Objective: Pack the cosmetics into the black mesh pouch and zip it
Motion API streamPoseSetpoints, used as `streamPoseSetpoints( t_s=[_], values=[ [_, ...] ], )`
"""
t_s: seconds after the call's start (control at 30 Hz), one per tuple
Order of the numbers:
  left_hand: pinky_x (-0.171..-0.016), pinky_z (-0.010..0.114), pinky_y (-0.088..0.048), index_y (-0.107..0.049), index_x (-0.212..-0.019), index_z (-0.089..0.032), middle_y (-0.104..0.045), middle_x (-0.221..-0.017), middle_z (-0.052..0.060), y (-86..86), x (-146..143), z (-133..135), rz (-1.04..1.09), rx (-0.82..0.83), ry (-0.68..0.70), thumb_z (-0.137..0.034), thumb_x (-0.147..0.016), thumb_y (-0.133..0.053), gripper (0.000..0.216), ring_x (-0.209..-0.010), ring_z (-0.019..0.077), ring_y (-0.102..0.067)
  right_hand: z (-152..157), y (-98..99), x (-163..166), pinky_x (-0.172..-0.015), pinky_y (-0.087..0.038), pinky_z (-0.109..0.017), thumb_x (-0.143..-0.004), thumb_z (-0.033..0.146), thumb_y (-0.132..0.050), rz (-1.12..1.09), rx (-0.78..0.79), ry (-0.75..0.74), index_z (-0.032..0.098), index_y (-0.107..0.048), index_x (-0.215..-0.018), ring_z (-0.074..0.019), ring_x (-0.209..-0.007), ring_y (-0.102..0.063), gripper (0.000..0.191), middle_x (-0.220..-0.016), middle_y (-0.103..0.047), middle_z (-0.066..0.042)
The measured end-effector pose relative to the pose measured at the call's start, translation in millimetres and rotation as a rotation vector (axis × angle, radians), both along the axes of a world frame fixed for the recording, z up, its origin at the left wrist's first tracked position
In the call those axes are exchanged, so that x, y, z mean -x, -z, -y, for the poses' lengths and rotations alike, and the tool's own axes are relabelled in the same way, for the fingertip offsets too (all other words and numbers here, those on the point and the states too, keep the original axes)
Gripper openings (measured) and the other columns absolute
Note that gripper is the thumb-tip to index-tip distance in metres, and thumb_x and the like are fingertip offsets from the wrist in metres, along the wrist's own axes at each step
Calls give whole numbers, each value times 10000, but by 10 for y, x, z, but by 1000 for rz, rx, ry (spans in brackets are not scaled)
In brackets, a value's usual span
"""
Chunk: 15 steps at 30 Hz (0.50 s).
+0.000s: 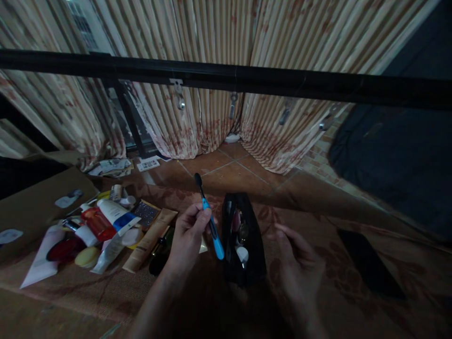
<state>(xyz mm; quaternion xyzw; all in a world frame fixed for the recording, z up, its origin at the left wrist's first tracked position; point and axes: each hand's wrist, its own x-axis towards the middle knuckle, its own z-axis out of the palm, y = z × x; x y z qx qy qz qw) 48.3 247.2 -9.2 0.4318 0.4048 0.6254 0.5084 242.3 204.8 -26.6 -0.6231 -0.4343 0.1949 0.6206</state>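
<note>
My left hand (pixel 192 235) is closed around the handle of a blue toothbrush (pixel 214 235). Its black head points up and away, and its lower end reaches close to the left side of a black pouch (pixel 261 254). The pouch lies unzipped in the middle, with a white-topped item (pixel 242 254) and other small dark items inside. To the right of the pouch hovers my right hand (pixel 300 263), thumb and forefinger drawn together at the tips, with nothing visible between them.
Tubes, bottles and cosmetics, among them a white-and-blue tube (pixel 116 214) and a brown tube (pixel 150 240), lie heaped left beside a cardboard box (pixel 38 202). A black flat object (pixel 370 263) rests on the patterned cloth at right. A dark bar (pixel 226 75) crosses before the curtains.
</note>
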Motion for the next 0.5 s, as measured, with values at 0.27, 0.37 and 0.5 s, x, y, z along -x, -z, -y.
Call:
streamPoseSetpoints(
  t_s=[0.27, 0.37, 0.5],
  values=[
    [-592, 227, -479, -632, -941, -164, -671, -791, 30, 2, -38, 22, 128, 18, 53, -291, -801, -632, 189, -600, 99, -569, -30, 85, 72, -776, -490, -324, -800, 382, -632, -49, -10, -8, 179, -707, -964, -194, -787, -661, 272, -815, -719, -47],
    [-628, 245, -495, -628, -967, -166, -684, -827, 41, 11, -44, 26, 94, 20, 54, -313, -805, -630, 219, -626, 111, -588, -42, 96, 72, -786, -489, -329, -805, 383, -628, -40, -2, -12, 178, -702, -981, -201, -815, -659, 280, -831, -719, -51],
    [-646, 245, -500, -621, -995, -162, -687, -831, 40, -23, -51, 50, 21, 21, 33, -336, -818, -620, 249, -647, 117, -599, -61, 113, 66, -772, -493, -326, -806, 391, -620, 6, -3, -4, 183, -710, -946, -205, -809, -664, 266, -799, -718, -45]
  ],
)
